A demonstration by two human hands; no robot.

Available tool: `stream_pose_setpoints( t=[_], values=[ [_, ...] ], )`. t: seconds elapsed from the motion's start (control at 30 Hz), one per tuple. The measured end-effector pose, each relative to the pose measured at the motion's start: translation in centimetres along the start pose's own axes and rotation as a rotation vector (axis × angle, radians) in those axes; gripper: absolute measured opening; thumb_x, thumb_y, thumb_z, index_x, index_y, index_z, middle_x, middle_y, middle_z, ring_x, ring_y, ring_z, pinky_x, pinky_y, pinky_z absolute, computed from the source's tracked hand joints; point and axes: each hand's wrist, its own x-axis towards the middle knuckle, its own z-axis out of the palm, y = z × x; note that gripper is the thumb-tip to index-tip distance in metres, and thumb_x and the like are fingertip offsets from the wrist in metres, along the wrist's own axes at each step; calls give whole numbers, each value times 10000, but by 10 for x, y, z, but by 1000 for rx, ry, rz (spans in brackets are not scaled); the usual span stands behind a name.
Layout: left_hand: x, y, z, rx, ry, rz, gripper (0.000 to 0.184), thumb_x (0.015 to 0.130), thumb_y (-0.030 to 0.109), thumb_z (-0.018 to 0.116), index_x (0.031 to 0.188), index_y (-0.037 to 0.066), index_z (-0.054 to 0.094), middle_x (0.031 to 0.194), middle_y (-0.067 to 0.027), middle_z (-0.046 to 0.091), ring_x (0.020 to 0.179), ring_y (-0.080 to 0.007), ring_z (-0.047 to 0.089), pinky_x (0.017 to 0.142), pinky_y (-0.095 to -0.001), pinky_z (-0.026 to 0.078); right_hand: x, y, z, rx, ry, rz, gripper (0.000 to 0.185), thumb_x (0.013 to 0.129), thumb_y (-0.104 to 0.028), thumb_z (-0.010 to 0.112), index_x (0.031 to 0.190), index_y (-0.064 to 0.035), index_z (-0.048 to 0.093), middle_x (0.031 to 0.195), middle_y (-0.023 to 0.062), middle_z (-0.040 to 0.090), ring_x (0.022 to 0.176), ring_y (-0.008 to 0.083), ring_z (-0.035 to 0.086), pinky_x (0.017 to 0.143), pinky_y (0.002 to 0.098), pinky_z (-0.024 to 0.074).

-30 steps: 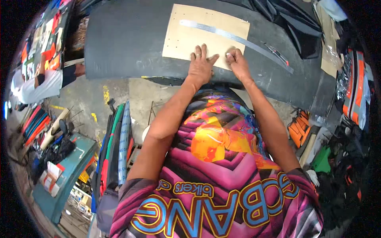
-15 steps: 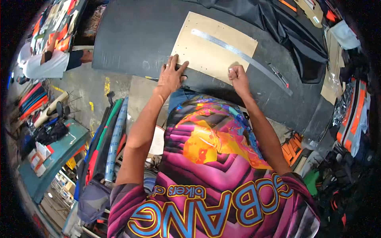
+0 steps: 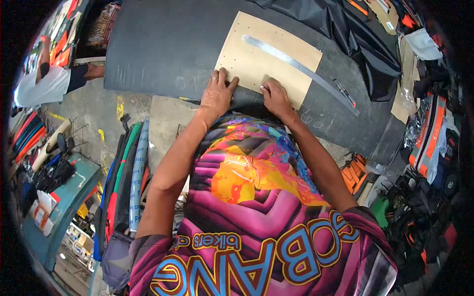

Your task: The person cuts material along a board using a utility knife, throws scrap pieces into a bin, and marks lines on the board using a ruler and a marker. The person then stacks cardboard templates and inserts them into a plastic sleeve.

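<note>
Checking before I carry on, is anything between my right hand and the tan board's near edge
Nothing visible: your right hand is over that edge of the tan board, with a small white piece at its fingers. The metal strip lies farther up, across the board, apart from the hand.

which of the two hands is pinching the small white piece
The right hand, curled with the small white piece in its grip; the left hand is spread at a corner of the tan board.

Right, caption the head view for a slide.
Left hand and right hand at the near edge of a tan sheet, a metal strip partly on top.
</note>
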Motion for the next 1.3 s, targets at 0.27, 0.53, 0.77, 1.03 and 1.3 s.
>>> stream_pose_setpoints(
  t=[0.27,0.53,0.77,1.03,1.3],
  values=[
    [5,8,1,-56,-34,11,741,788,61,716,1483,200,499,1507,-276,343,1423,-496,344,1136,-508,429,-3,4,-5,-44,18,-38,94,920,-52,633,918,1,556,862,197,594,839,409,611,771,483,488],
    [3,9,9,19,96,70,586,852,87,625,1431,148,559,1445,-303,407,1332,-469,443,1078,-471,462,-3,0,-11,-86,-98,62,329,903,-87,610,1192,71,608,1179,296,638,1148,464,601,1061,498,463],
    [4,11,10,6,66,54,583,857,102,627,1433,152,550,1445,-296,407,1336,-465,441,1084,-471,457,-2,-6,-8,-218,-79,-15,259,920,-44,520,1140,67,599,1022,276,638,994,450,630,896,505,516],
    [3,10,7,37,53,52,580,862,118,639,1433,160,546,1450,-281,390,1340,-469,435,1090,-469,454,7,-11,-4,-307,-186,74,294,899,-22,491,1141,96,610,1059,310,650,1015,470,638,922,495,521],
    [6,9,17,65,98,54,557,885,137,626,1436,168,556,1463,-287,394,1356,-464,432,1088,-462,456,18,-21,-28,-80,-238,348,286,848,-28,589,1119,64,596,1051,316,640,1023,494,619,928,524,503]
  ],
)
